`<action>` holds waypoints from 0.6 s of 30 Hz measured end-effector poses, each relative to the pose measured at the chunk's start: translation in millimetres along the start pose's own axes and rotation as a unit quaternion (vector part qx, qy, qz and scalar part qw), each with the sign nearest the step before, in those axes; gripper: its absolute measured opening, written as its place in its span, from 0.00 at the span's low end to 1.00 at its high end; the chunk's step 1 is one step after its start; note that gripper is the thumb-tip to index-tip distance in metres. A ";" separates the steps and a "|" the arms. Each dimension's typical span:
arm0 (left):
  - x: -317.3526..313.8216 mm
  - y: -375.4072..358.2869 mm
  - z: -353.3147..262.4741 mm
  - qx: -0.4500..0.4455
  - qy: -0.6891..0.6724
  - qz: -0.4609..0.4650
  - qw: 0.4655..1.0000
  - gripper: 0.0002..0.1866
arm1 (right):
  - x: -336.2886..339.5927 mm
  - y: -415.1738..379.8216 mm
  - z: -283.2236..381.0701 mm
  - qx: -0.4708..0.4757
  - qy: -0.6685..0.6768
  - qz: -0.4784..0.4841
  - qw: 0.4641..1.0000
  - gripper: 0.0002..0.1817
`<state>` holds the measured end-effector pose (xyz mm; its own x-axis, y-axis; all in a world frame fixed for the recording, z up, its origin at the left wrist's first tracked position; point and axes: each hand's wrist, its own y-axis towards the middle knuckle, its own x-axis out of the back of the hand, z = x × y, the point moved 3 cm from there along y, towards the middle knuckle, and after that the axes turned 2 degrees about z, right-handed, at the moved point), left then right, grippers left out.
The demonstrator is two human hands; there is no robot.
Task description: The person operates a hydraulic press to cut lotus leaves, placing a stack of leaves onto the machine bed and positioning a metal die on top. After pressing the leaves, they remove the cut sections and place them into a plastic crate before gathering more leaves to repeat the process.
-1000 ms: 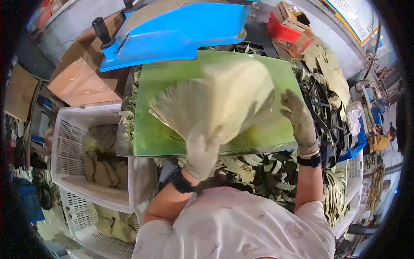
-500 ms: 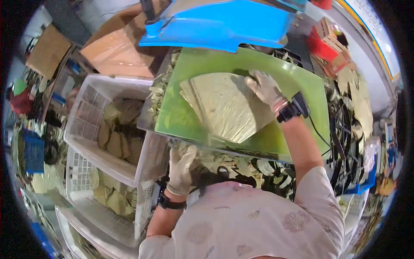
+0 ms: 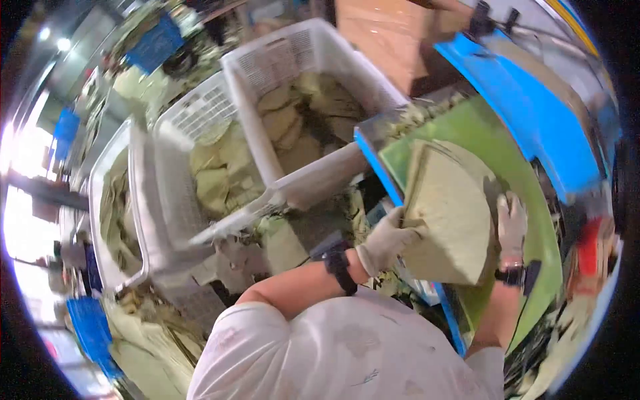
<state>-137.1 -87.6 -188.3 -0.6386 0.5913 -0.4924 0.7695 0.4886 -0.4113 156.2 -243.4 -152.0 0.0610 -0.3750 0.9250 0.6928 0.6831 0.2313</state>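
Note:
A thick stack of pale, fan-shaped sheets (image 3: 453,213) lies over the green board (image 3: 537,267), its lower left part reaching past the board's blue edge. My left hand (image 3: 389,244), in a white glove, grips the stack's left edge, thumb on top and the other fingers partly hidden. On the opposite side my gloved right hand (image 3: 512,227) rests beside the stack's right edge, its fingers stretched out over the green board. Dark straps with small devices circle both wrists.
A blue curved guard (image 3: 527,107) stands along the board's far side. To the left are white plastic crates (image 3: 280,180) holding pale sheet pieces, with a cardboard box (image 3: 380,40) behind them. Scraps lie under the board's near edge, and a red container (image 3: 590,250) stands far right.
The view has swung left, so the board now appears on the right. My left hand has risen from below the board to grip the stack. My right hand stays at the stack's right side.

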 end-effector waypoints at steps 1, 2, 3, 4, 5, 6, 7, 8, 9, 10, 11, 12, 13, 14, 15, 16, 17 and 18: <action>-2.5 -1.4 0.8 -0.010 0.025 0.002 1.000 0.27 | -4.1 -0.7 0.6 -0.014 -0.009 0.023 1.000 0.29; -3.2 -3.6 1.3 -0.020 0.014 -0.013 1.000 0.27 | -6.8 -6.3 4.5 0.006 -0.007 0.029 1.000 0.29; -4.8 -4.9 1.1 -0.026 0.011 -0.001 1.000 0.29 | -9.9 -12.9 7.1 0.002 0.012 0.041 0.999 0.29; -4.8 -6.1 -1.7 -0.032 0.010 0.014 0.999 0.30 | -13.2 -16.6 11.5 -0.003 0.031 0.052 0.998 0.29; -9.9 -9.3 -7.8 -0.020 0.004 0.023 1.000 0.30 | -12.2 -18.1 15.6 0.012 0.035 0.056 0.998 0.29; -8.7 -9.9 -7.5 -0.026 -0.003 0.012 1.000 0.30 | -8.1 -23.6 30.5 0.037 0.044 0.061 0.996 0.30; -8.0 -11.3 -7.4 -0.051 -0.010 0.000 0.999 0.31 | -5.2 -29.1 39.9 0.059 0.053 0.067 0.995 0.31; -5.3 -12.7 -8.6 -0.074 -0.014 -0.011 0.997 0.31 | -5.7 -31.6 38.0 0.067 0.057 0.072 0.994 0.31; -1.6 -18.2 -16.6 -0.058 -0.019 0.003 0.998 0.35 | -7.5 -32.7 31.3 0.031 0.105 0.086 0.990 0.31; 3.1 -22.8 -22.6 -0.063 -0.022 -0.003 0.998 0.35 | -7.9 -30.0 29.0 -0.005 0.152 0.099 0.983 0.31; 5.9 -27.9 -33.3 -0.158 0.041 0.017 0.986 0.36 | 3.7 -32.4 46.4 -0.010 0.245 0.112 0.963 0.32; 8.2 -32.9 -41.4 -0.248 0.103 0.035 0.963 0.38 | 11.2 -32.4 57.4 -0.011 0.258 0.098 0.961 0.31; 15.2 -35.6 -48.0 -0.299 0.124 -0.003 0.946 0.41 | 5.5 -37.4 48.9 -0.024 0.310 0.080 0.947 0.31; 29.0 -31.7 -55.7 -0.300 0.120 -0.009 0.946 0.41 | -0.2 -41.6 41.1 -0.038 0.360 0.062 0.930 0.30; 49.8 -25.0 -63.8 -0.281 0.141 -0.013 0.949 0.41 | 2.8 -42.3 52.9 -0.035 0.358 0.067 0.931 0.30; 68.4 -23.2 -68.9 -0.261 0.161 -0.017 0.952 0.41 | 9.2 -45.0 70.0 -0.037 0.339 0.070 0.938 0.31; 84.4 -27.2 -71.8 -0.224 0.109 0.000 0.969 0.39 | 11.3 -42.3 84.0 -0.038 0.321 0.071 0.944 0.31; 97.1 -33.7 -81.9 -0.232 0.109 -0.002 0.967 0.39 | 5.3 -36.7 92.5 -0.030 0.322 0.068 0.944 0.31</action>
<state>-224.8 5.9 -159.5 -0.6642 0.6855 -0.2983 0.7180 0.6960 0.0005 64.6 -212.4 -127.8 0.5627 -0.6026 0.5659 0.6851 0.7230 0.0887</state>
